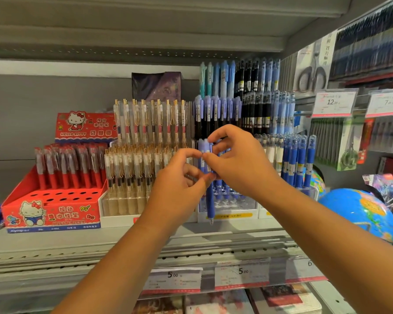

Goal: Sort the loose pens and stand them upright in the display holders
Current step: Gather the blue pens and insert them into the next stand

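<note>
Blue pen (210, 198), long axis upright, tip down, pinched between left hand (179, 189) and right hand (238, 164), both closed on it, directly above clear holder (227, 208).

A grey metal shelf (82, 243) runs across the view in a shop, its front rail carrying price tags (242, 276). Above the shelf hangs the pale underside of an upper shelf board (145, 30), and behind it stands a plain grey back panel (43, 114). Right of the shelf, hooks hold packaged scissors (347, 152) beside a blue globe (359, 211).
</note>
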